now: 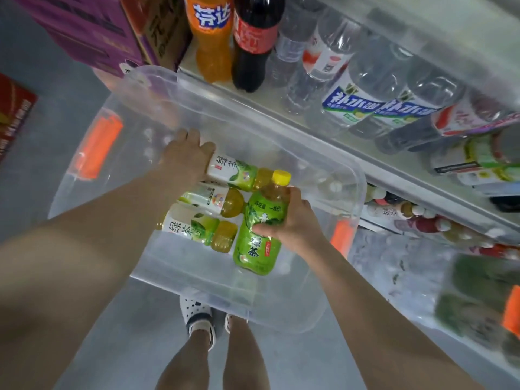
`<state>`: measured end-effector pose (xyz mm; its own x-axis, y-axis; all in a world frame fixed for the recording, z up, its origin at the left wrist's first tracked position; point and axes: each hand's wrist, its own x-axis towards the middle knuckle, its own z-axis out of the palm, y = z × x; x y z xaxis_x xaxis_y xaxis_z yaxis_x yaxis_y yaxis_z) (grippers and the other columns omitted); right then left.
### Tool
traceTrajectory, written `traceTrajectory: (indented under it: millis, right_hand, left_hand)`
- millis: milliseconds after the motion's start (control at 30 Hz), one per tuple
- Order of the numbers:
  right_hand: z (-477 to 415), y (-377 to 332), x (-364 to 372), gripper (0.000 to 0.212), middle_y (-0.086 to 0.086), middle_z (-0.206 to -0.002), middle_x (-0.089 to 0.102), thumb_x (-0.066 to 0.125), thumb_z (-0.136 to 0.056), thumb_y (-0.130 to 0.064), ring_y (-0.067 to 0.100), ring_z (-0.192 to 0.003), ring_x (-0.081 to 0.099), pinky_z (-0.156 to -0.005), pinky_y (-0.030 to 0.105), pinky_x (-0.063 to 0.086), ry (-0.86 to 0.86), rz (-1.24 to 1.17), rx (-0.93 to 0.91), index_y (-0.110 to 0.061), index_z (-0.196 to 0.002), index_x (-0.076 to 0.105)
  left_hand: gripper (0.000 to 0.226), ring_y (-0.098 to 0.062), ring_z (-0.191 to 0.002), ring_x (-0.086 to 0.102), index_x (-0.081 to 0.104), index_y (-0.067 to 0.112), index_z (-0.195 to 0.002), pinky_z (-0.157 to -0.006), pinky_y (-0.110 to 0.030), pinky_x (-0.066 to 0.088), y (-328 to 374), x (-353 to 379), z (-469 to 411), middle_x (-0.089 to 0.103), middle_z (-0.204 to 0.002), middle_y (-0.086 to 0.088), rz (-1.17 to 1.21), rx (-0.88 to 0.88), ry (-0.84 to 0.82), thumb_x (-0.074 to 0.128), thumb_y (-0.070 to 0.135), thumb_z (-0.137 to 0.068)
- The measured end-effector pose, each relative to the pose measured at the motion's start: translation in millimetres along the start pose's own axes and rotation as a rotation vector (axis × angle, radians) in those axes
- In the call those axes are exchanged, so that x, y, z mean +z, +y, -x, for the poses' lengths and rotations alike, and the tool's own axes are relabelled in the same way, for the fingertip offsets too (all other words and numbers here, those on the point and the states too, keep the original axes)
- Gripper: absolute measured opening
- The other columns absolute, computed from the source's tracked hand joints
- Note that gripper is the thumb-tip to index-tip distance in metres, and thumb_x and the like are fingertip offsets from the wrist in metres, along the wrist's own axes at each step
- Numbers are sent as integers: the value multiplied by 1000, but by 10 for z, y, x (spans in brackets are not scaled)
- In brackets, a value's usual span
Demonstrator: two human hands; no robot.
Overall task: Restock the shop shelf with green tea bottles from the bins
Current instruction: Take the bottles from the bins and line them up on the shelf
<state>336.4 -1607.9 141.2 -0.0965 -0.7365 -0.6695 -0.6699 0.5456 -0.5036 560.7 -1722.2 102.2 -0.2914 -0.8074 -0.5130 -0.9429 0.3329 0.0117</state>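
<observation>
A clear plastic bin [281, 153] with orange latches stands on the floor below me. Three white-and-green green tea bottles lie on their sides in it. My left hand [185, 156] grips the base end of the farthest lying bottle [239, 173]. The middle lying bottle [213, 198] and the near lying bottle [197, 225] rest beside it. My right hand [289, 220] holds a larger green-labelled tea bottle [261, 229] with a yellow cap, its fingers wrapped round the body inside the bin.
The shop shelf [365, 161] runs along the right with an orange soda [211, 38], a cola [253, 40] and several water bottles. A second bin [478, 299] sits at lower right. Purple cartons [90, 29] stand at upper left. My feet [199, 313] are under the bin's near edge.
</observation>
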Motion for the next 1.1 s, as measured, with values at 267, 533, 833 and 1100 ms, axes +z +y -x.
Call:
traceTrajectory:
  millis: [267,533,833,1100]
  right_hand:
    - [155,-72,-11,89,4,-119,46,89,-67,-33,23,-100,55,-83,29,43,29,-12,-34,-24,-136,33]
    - [401,-121,37,87,-1,-115,36,89,-66,-30,29,-104,57,-89,34,45,271,13,-85,-18,-134,35]
    - [350,-85,-21,87,7,-119,43,85,-72,-34,31,-105,56,-90,36,45,252,-11,-67,-21,-139,32]
    - [587,-162,-132,80,4,-113,43,84,-74,-33,31,-104,58,-90,35,45,254,-49,-132,-23,-137,34]
  left_hand:
    - [76,-34,-102,57,43,12,-123,-95,-45,40,-1,-115,163,53,-115,-13,95,72,7,76,55,-70]
    - [72,-25,-104,56,56,26,-120,-87,-36,44,-3,-606,520,56,-108,-1,648,-240,142,89,43,-59]
    - [58,-12,-73,50,37,21,-112,-64,-23,44,672,-109,493,48,-103,-4,1327,-563,209,82,24,-76]
    - [83,-27,-103,56,41,16,-129,-86,-34,48,618,-421,693,53,-110,-4,1196,-562,290,90,32,-63]
